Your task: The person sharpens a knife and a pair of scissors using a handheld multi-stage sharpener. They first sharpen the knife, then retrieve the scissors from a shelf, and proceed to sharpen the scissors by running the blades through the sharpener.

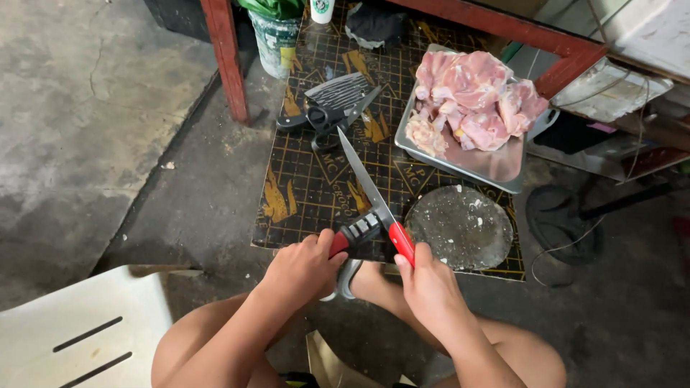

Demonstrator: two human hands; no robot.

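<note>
left hand clenched on red-black sharpener on mat | right hand grasping red handle of knife, blade lying in sharpener slot | 1 steel tray of raw chicken (far right) | round board beside knife

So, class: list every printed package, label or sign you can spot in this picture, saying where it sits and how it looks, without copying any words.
Printed mat: flat on the floor under the knife and tray, black with gold lettering and emblems.
Paper cup: top edge, behind the mat, white with a round green logo.
Bucket: top, beside the red table leg, pale, with a worn label.
</note>
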